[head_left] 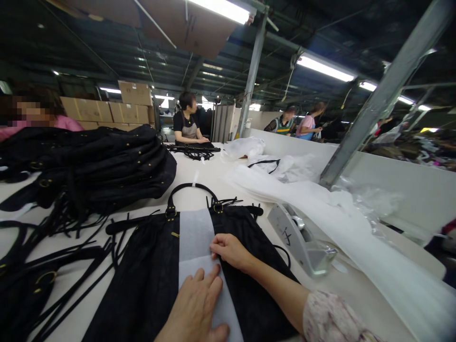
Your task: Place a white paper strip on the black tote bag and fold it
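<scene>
A black handbag (142,280) lies flat on the white table (210,180) in front of me, its handle pointing away. A strip of white tissue paper (195,242) runs down its middle. My left hand (195,308) rests flat on the lower part of the strip, fingers together. My right hand (230,250) pinches the strip's right edge against the bag, fingers curled.
A pile of black bags (92,166) and loose straps (53,266) fills the left. A tape dispenser (299,240) stands right of the bag, with white sheets (320,199) and plastic beyond. Other people work at the far end; a metal post (377,99) slants at right.
</scene>
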Demonstrator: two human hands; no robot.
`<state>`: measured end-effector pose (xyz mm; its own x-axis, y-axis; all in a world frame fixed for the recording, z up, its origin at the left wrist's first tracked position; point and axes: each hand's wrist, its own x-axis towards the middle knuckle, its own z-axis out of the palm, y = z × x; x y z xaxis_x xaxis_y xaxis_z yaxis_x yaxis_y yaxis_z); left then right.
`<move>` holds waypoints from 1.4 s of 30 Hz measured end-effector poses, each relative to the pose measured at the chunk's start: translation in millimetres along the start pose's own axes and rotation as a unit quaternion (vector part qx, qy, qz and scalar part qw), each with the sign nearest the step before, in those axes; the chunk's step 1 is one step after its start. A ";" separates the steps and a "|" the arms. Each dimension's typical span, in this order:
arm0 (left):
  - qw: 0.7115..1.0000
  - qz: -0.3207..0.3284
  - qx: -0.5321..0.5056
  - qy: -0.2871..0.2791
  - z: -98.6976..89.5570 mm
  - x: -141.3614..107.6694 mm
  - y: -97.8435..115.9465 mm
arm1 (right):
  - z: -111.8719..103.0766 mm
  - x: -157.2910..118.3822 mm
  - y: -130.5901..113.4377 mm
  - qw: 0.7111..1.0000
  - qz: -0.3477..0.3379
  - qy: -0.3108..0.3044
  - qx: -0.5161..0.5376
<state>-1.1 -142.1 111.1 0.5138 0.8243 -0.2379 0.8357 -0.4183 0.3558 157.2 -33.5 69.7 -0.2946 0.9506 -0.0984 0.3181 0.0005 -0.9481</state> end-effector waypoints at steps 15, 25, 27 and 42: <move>1.000 -0.004 0.001 -0.016 1.3 1.2 -2.1 | 4.0 18.7 13.0 0.934 -0.168 0.190 -0.250; 1.000 0.006 -0.006 0.014 -3.8 -3.3 2.6 | -26.3 10.9 -3.0 0.985 -0.090 -0.029 -0.147; 1.000 -0.001 -0.002 0.006 -8.9 -4.3 6.5 | -25.1 11.6 -1.8 0.975 -0.106 0.013 -0.194; 0.990 0.063 0.095 0.088 32.5 12.6 -35.2 | -141.9 -44.5 -67.9 0.917 -0.033 0.224 -0.329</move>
<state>-17.7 -129.4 66.2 0.5883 0.8079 -0.0348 0.7973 -0.5723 0.1920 276.5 -31.8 181.4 0.0195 0.9738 0.2264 0.8305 0.1103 -0.5460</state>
